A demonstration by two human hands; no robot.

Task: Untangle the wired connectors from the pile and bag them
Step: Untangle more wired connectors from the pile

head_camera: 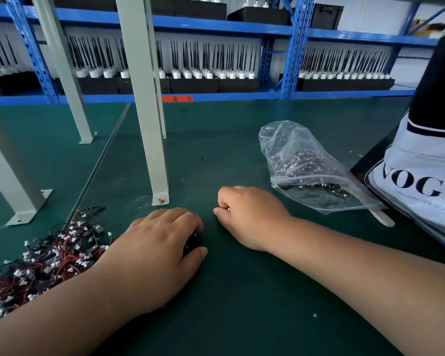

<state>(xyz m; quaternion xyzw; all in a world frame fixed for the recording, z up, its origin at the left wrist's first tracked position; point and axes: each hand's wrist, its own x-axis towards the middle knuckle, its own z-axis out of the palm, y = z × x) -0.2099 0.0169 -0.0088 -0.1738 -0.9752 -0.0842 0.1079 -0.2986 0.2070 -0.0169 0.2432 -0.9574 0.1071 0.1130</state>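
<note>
The right hand (247,217), nearer the plastic bag (306,160), pinches a small white connector (226,208) just left of it. Farther left, the left hand (159,242) curls over dark connectors (190,244); the pile (36,265) lies farthest left.

We note: table mat (242,291) plain dark green. Wired connectors (44,263) in pile: red and black wires, white plugs. Plastic bag (301,160) clear, red-black-white inside. Shelving (165,24) blue, label (177,99) red. Posts (144,98) pale grey. Tote (421,176) white, black lettering, black stripe.
</note>
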